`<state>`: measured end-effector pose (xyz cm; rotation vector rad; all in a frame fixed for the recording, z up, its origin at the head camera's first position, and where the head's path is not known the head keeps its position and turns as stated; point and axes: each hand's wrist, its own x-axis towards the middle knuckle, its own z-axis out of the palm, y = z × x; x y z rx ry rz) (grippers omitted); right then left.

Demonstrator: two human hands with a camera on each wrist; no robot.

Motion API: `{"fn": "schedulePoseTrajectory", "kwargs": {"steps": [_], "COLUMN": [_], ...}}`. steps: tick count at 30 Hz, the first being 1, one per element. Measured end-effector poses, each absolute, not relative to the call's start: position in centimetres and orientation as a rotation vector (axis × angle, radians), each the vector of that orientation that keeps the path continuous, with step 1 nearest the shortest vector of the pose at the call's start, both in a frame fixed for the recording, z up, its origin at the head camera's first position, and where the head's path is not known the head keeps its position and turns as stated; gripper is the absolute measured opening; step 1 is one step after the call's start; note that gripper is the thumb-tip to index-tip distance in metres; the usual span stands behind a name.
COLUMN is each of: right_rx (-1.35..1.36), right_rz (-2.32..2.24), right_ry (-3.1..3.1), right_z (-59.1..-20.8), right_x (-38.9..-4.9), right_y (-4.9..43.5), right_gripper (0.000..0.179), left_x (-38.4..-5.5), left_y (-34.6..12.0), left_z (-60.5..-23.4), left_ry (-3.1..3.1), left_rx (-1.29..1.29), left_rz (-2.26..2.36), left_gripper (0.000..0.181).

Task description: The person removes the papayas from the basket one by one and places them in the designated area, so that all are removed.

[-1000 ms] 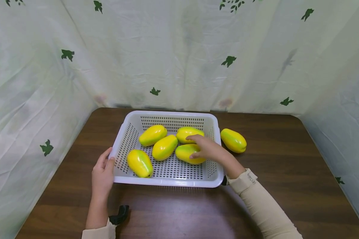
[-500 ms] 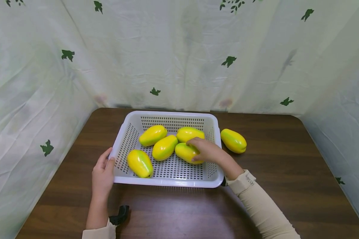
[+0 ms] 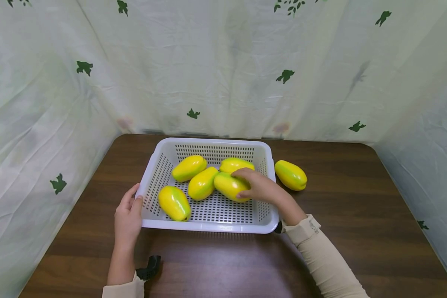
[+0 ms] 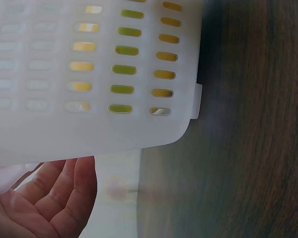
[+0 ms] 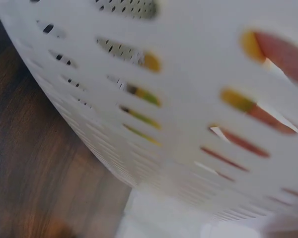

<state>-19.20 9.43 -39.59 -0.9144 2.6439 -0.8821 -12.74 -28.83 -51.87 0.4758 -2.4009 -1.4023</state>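
A white perforated plastic basket holds several glossy yellow-green papayas. At its left end my left hand grips the rim, thumb on top; in the left wrist view, curled fingers show below the basket's rim. My right hand reaches over the right rim and holds one papaya, fingers on its far side and thumb on its near side. That papaya lies against the middle papaya. The basket's wall covers most of this hand in the right wrist view, with fruit and skin showing through the slots.
Another papaya lies on the dark wooden table, just right of the basket. A pale curtain with green leaf shapes surrounds the table's back and sides. Near the left wrist is a black curved piece.
My right hand has closed round the near-right papaya and moved it slightly left and away from me. The middle and back-left papayas have shifted a little left. My left hand stays at the rim.
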Motion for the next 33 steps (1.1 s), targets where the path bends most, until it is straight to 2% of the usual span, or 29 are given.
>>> {"fn": "schedulePoseTrajectory", "kwargs": {"steps": [33], "right_rx": [-0.994], "right_rz": [-1.407], "right_ry": [2.832], "right_z": [-39.66], "right_x": [-18.22], "right_y": [10.43], "right_gripper": [0.063], "left_x": [-12.78], "left_y": [-28.91], "left_z": [-51.76], "left_ry": [-2.411], "left_rx": [0.492], "left_rz": [-1.381], "left_gripper": [0.04]}}
